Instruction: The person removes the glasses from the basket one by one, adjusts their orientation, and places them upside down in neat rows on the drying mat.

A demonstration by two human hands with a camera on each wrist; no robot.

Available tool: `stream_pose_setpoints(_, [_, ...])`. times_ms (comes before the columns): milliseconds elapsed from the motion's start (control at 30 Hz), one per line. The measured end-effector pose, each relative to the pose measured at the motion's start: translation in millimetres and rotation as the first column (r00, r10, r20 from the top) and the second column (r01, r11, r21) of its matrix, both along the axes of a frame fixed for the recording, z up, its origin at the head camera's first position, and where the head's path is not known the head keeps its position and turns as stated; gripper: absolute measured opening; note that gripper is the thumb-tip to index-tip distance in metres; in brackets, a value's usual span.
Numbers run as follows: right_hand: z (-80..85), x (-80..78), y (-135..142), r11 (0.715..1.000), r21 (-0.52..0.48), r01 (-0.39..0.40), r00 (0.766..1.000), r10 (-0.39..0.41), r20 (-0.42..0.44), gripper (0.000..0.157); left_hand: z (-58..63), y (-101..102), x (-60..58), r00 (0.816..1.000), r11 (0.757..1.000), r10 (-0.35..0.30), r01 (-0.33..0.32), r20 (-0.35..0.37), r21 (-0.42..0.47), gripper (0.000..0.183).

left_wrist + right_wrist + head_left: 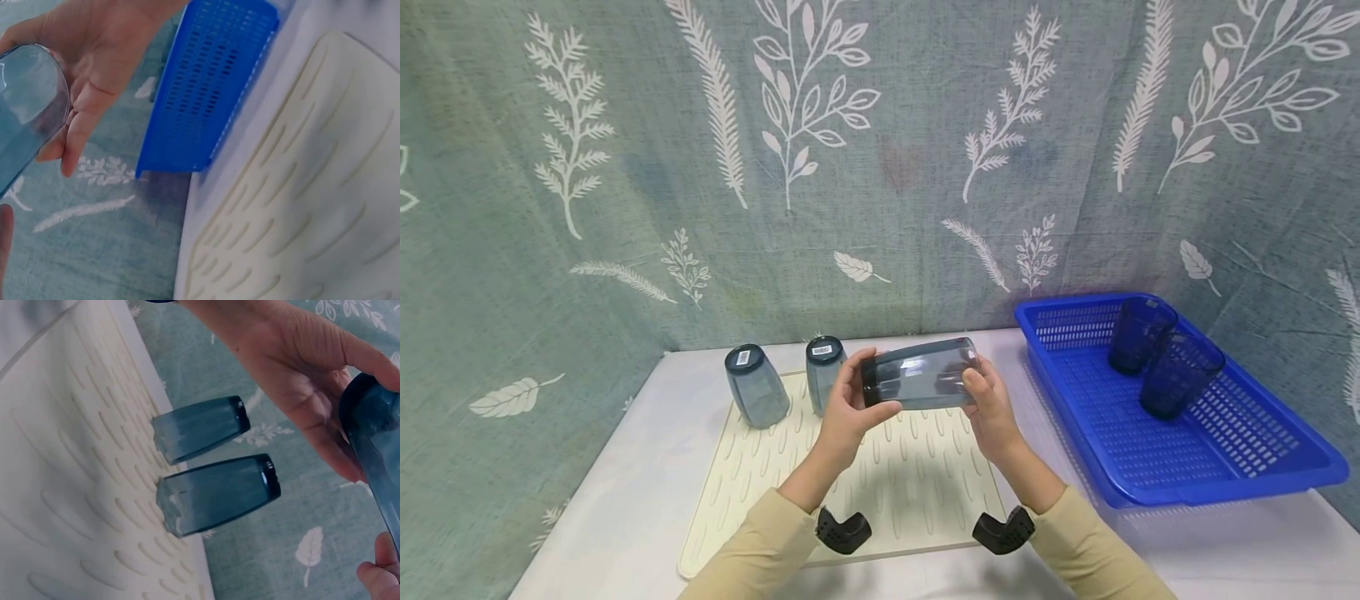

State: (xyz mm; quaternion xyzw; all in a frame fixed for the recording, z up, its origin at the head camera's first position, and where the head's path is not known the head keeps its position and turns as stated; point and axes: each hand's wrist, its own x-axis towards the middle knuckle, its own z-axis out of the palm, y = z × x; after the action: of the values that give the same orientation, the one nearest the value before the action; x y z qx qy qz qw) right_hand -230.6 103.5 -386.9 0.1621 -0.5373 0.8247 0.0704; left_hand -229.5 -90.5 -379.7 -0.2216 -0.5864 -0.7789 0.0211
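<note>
A blue-grey drinking glass [921, 375] lies sideways in the air above a cream ridged drying mat [917, 500], held between both hands. My left hand [850, 408] grips its dark, thick base end, thumb below and fingers behind. Around the rim end, my right hand [992, 408] has its thumb on the near side. Two matching glasses, one at the mat's left edge [758, 387] and one beside the left hand [822, 371], stand upside down on the mat, labels on their bases. The right wrist view shows the held glass [381, 437] only in part.
To the right stands a blue perforated plastic basket [1097, 442]. Inside it are two more glasses, one behind [1138, 337] and one nearer [1176, 379]. White cloth covers the table [602, 483], and a patterned green-grey curtain [880, 167] hangs behind it.
</note>
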Motion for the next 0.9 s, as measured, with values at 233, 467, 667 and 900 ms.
stream_pose_setpoints(233, [-3.7, 0.0, -2.6, 1.000, -0.003, -0.027, 0.999, 0.027, 0.028, 0.071, -3.2, 2.0, -1.5, 0.998, 0.996, 0.015, -0.009, -0.064, 0.084, 0.073])
stream_pose_setpoints(467, [-6.8, 0.4, -3.4, 0.999, 0.007, -0.049, 0.998, 0.048, 0.048, 0.084, -1.3, 3.7, -0.6, 0.997, 0.991, 0.029, -0.019, -0.077, 0.130, 0.087])
stream_pose_setpoints(667, [-7.6, 0.0, -3.7, 0.998, 0.014, -0.065, 0.996, 0.065, 0.055, 0.093, -2.0, 5.1, -0.9, 0.997, 0.980, 0.013, 0.003, -0.075, 0.198, 0.077])
stream_pose_setpoints(900, [-9.3, -3.2, -1.2, 0.987, 0.083, -0.137, 0.991, 0.135, 0.027, 0.092, -2.3, 3.9, -1.8, 0.998, 0.966, 0.020, -0.002, -0.067, 0.259, 0.071])
